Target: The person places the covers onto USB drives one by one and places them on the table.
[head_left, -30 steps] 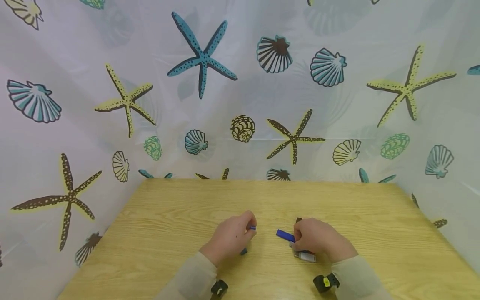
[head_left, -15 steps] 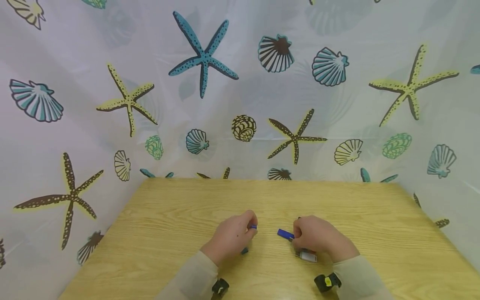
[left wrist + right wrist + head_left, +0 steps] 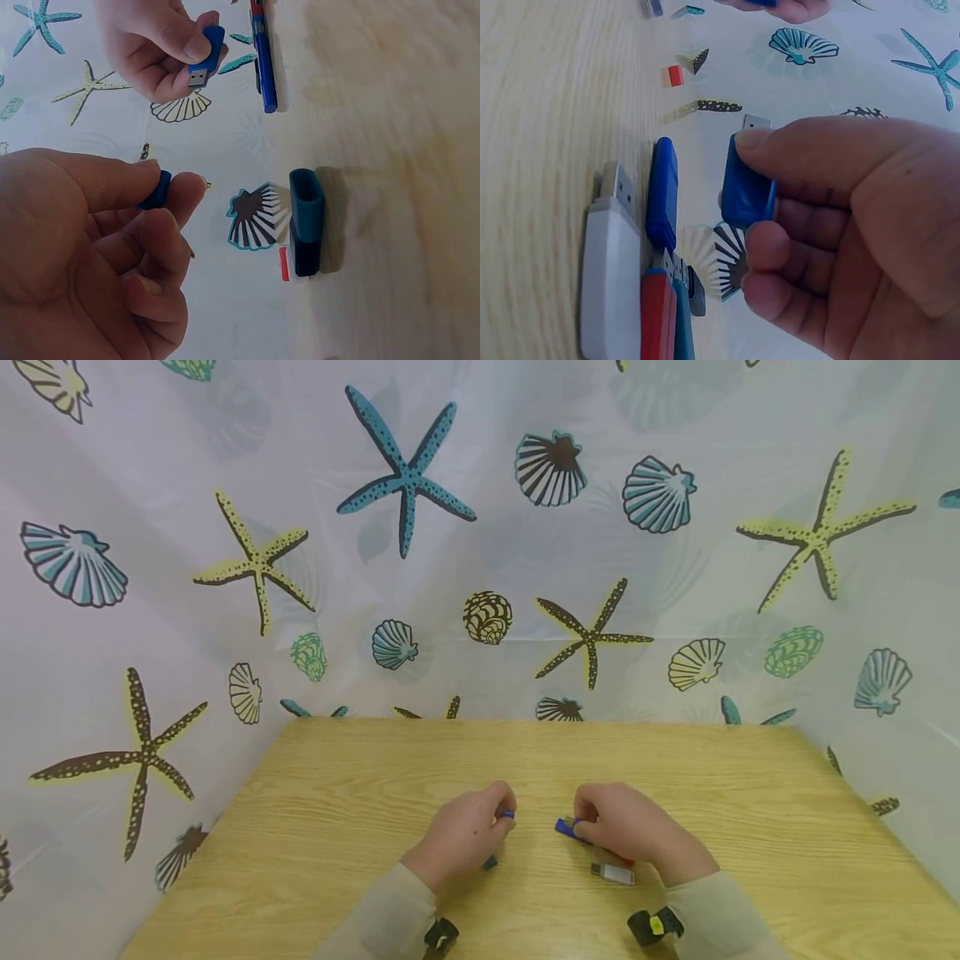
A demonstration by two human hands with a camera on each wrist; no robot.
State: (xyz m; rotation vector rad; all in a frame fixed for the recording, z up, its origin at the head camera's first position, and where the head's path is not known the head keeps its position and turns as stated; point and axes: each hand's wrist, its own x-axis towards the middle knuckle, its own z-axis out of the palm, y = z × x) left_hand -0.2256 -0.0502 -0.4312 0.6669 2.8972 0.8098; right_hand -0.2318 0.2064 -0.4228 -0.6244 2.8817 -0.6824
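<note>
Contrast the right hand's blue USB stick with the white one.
The blue USB stick is pinched by the right hand; the white USB stick lies on the table. The hand partly covers the blue one; the white one shows whole in the head view. Both have exposed metal plugs.

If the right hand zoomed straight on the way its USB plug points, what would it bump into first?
Probably the left hand or the small blue cap-like piece it pinches. The right hand aims its blue USB flash drive roughly that way, though the hands' heights are hard to compare.
</note>
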